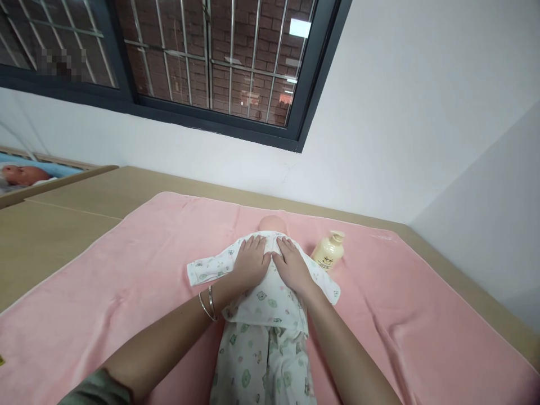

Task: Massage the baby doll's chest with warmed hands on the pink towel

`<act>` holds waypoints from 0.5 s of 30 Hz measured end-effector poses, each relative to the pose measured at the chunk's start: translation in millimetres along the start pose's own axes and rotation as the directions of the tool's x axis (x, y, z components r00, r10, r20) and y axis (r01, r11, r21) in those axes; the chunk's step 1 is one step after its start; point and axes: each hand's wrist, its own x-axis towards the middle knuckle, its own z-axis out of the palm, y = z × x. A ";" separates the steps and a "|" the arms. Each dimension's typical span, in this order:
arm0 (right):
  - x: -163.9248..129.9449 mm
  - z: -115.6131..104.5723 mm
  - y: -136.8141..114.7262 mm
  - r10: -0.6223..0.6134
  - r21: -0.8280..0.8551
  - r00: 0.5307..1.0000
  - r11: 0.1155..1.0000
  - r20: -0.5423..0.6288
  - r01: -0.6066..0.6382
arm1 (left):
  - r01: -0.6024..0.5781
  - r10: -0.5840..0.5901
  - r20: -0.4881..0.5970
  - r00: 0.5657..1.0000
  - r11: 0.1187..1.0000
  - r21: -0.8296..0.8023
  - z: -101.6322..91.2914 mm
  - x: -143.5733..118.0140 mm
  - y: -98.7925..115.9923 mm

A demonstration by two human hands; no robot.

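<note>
A baby doll, its bald head [272,224] pointing away from me, lies in a white printed top [270,301] and matching trousers [248,360]. My left hand [252,263] rests flat on the left side of the doll's upper body, fingers stretched out. On the right side lies my right hand [293,265], also flat with its fingers extended. The two thumbs nearly meet in the middle. Both sleeves of the top spread outward. Close to the right sleeve is a cream pump bottle [329,250], tilted. The doll's face is hidden from view.
A pink blanket [139,259] covers much of the wooden table [76,219]. Behind it rise a white wall [379,112] and a dark-framed barred window [211,62]. At the far left, another doll [25,175] lies in a blue-lined wooden bed.
</note>
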 end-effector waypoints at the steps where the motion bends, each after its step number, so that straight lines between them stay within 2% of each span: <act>1: 0.8 -0.2 2.5 -0.001 0.010 1.000 1.000 0.002 0.001 | 0.003 -0.003 -0.001 1.000 1.000 0.004 -0.7 -0.2 0.7; 9: 1.3 -6.0 8.0 -0.026 0.016 1.000 1.000 0.018 0.026 | -0.006 0.005 0.002 1.000 0.992 0.126 -13.2 -7.8 18.4; 12: -2.6 -6.9 -2.0 -0.007 -0.054 1.000 0.998 0.017 0.008 | -0.021 0.019 0.017 1.000 0.989 0.148 -18.1 -6.7 18.2; 15: -12.6 -5.9 -20.7 0.047 -0.159 0.999 0.986 0.019 -0.043 | -0.021 0.015 0.058 0.998 0.995 0.101 -21.3 0.8 8.1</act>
